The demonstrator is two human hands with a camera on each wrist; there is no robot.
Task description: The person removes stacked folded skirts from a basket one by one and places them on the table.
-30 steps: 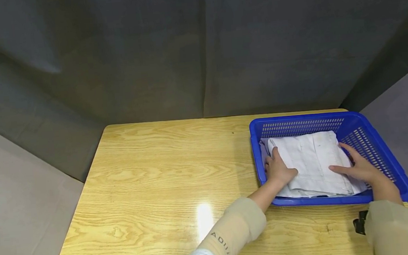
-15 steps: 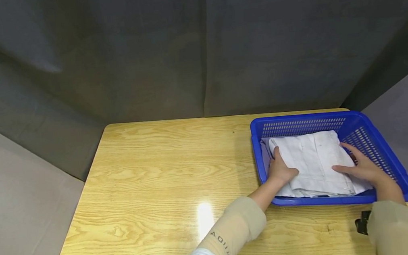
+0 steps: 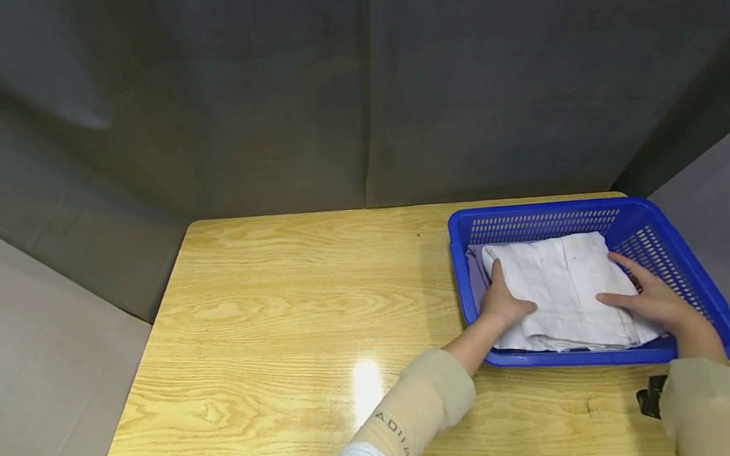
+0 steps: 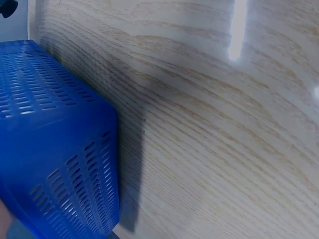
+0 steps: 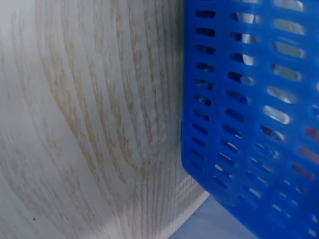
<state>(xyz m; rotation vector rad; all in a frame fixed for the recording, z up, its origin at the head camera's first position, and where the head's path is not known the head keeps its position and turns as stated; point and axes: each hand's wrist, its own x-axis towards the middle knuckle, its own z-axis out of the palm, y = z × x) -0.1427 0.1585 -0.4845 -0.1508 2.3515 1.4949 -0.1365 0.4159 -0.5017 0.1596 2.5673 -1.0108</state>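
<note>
A folded white cloth (image 3: 562, 287) lies inside the blue plastic basket (image 3: 533, 211) at the right of the table in the head view. My left hand (image 3: 501, 306) grips its left side, thumb on top and the other fingers down along the edge. On the opposite side my right hand (image 3: 654, 300) holds the cloth the same way, its thumb on the top face. Lilac fabric (image 3: 476, 276) shows beneath at the left. The fingertips under the cloth are hidden. Both wrist views mostly show the basket's slotted walls (image 4: 75, 164), with the hands almost out of sight.
The basket stands on a wood-grain table (image 3: 282, 322), close to its right edge. Dark curtains (image 3: 275, 98) hang behind, and grey panels (image 3: 32, 373) flank the sides. A small black object (image 3: 650, 398) sits beside the right sleeve.
My right hand has shifted slightly to the right, and more white cloth shows at the lower right of the basket. My left hand has hardly moved.
</note>
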